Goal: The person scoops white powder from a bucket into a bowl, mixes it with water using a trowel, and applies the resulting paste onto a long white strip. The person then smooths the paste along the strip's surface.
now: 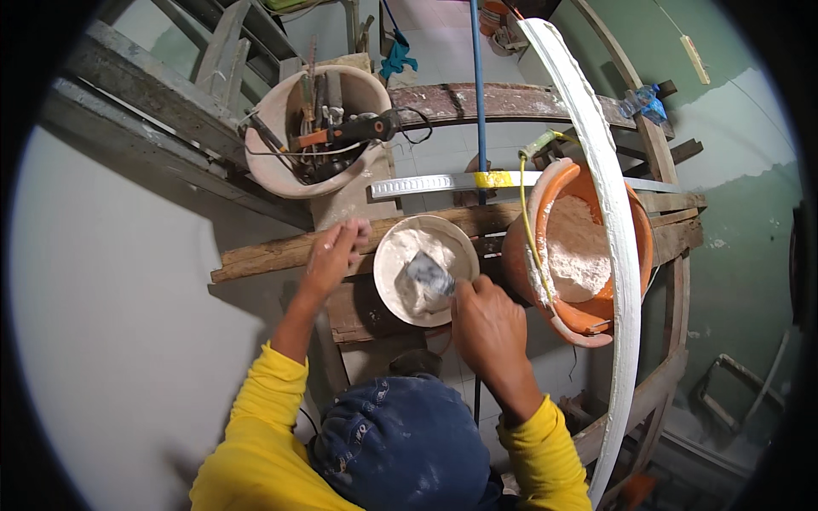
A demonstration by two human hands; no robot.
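Observation:
A round white bucket [385, 281] holds thick white plaster paste [409, 285]. My right hand [490, 328] is closed around the handle of a putty knife [429, 274]; its broad, paste-smeared blade is tilted down into the paste. The fist covers most of the handle, at the bucket's near right rim. To the left of the bucket, my left hand [334, 255] is raised with its fingers loosely bent and apart, holding nothing that I can see. A gap separates it from the rim.
Rough wooden planks [281, 255] run across under the bucket. A tool-filled bucket [264, 166] stands far left. At right, an orange tub [641, 230] contains pale powder, with a long white strip [620, 281] arching over it. A metal bar [426, 185] and blue pole [480, 102] cross behind.

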